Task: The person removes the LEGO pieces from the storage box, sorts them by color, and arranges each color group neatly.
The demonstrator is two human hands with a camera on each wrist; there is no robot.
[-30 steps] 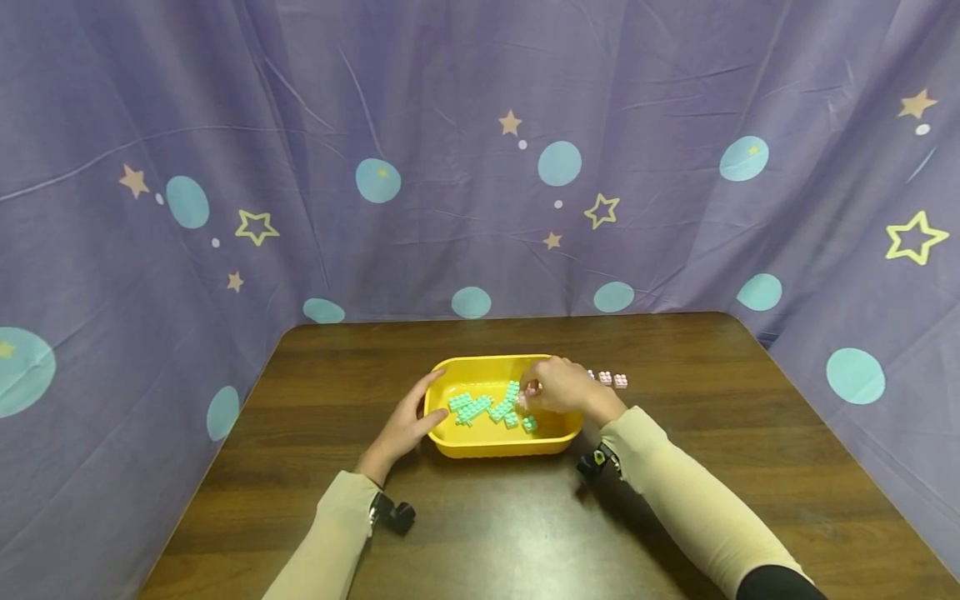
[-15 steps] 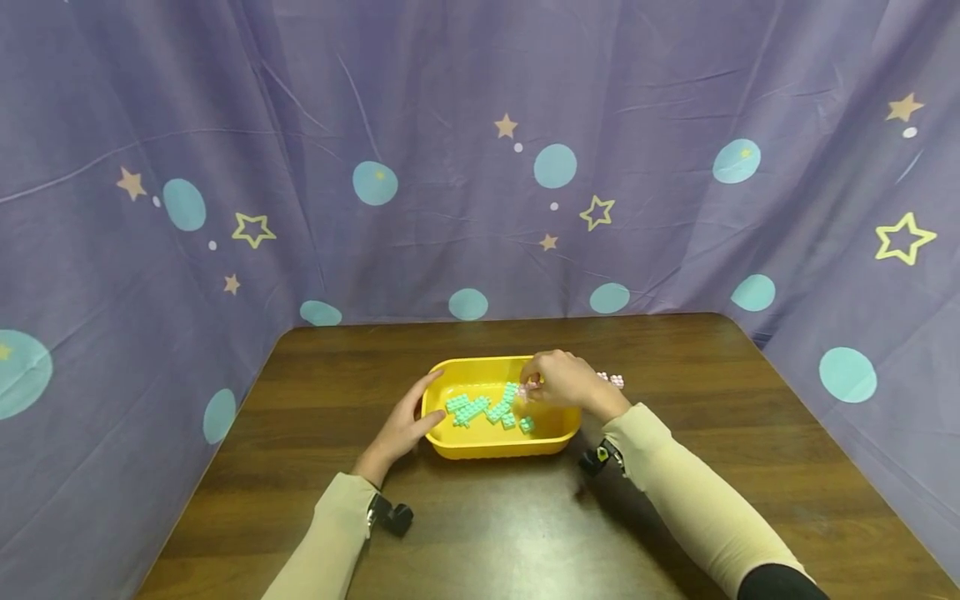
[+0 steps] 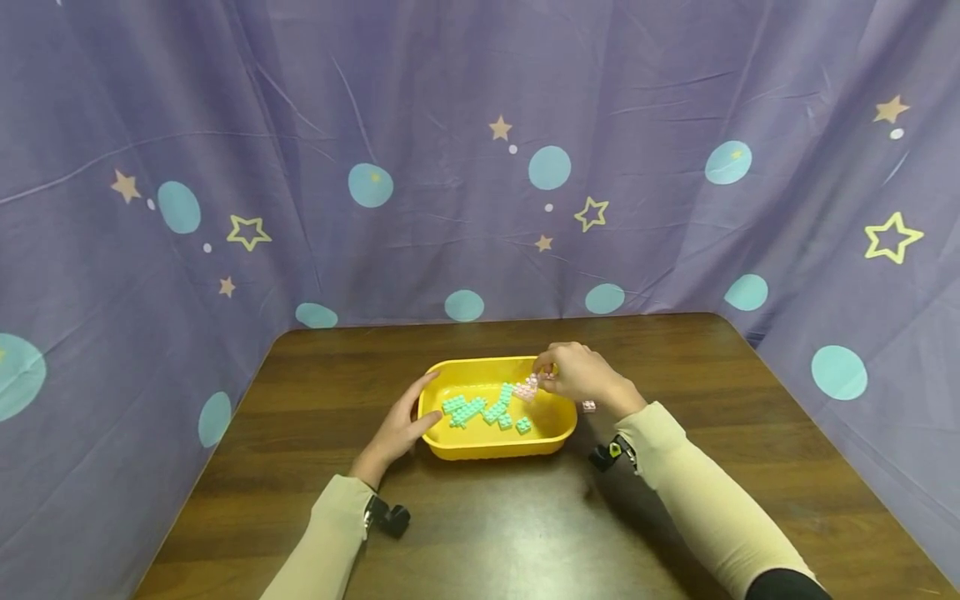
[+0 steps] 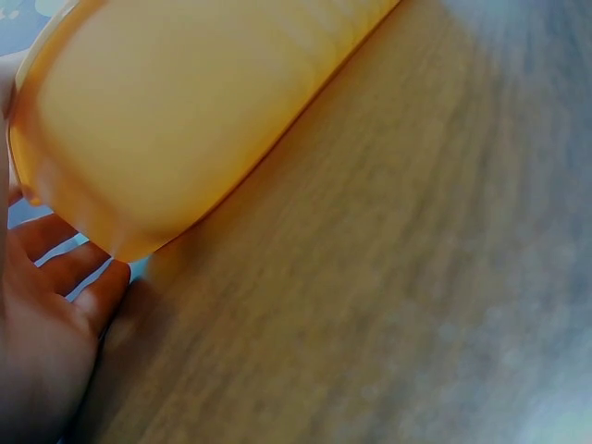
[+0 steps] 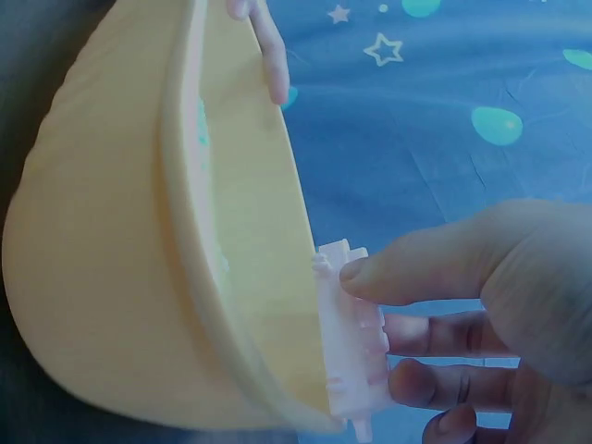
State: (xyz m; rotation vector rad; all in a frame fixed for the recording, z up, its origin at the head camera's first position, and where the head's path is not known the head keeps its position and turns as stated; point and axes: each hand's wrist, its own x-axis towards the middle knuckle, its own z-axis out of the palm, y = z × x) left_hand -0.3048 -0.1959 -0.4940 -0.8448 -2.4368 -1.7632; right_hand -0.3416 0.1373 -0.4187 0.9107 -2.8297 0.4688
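My left hand [image 3: 397, 429] grips the left end of a yellow plastic bin [image 3: 495, 451], thumb over the near side and fingers at the far side. In the left wrist view, fingers [image 4: 102, 291] show beneath the bin's end. My right hand [image 3: 581, 373] is above the bin's right end. Between its thumb and fingers it pinches a pale pink building block [image 5: 350, 333], studs towards the fingers, right at the rim in the right wrist view. More pink blocks [image 3: 524, 392] show just left of the fingertips. Several mint green blocks [image 3: 467, 412] lie in the bin.
A small pink block [image 3: 589, 407] lies on the brown wooden table [image 3: 480, 533], just right of the bin, near the right wrist. Behind the table hangs a purple curtain [image 3: 420, 275] with stars and dots. Each wrist wears a black camera.
My right hand has moved slightly right and up, uncovering more of the pink blocks. It now hides pink blocks that lay right of the bin. My left hand stays on the bin.
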